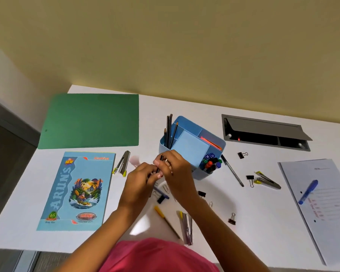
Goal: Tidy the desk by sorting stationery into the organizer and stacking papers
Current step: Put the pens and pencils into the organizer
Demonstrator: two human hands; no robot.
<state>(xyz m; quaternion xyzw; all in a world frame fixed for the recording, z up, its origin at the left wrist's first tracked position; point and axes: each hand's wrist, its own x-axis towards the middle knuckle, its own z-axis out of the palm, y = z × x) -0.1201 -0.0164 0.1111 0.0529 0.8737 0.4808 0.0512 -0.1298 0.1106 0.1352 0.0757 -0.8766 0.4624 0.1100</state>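
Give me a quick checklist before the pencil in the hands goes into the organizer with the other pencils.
1. Grip on the pencil: ok, the left hand and the right hand both pinch it.
2. The organizer stands upright: ok.
3. Room in its pencil compartment: ok, only a few standing pencils are there.
4. Way to that compartment: ok, nothing lies between the hands and it.
5. Which end points down: cannot tell, fingers cover it.
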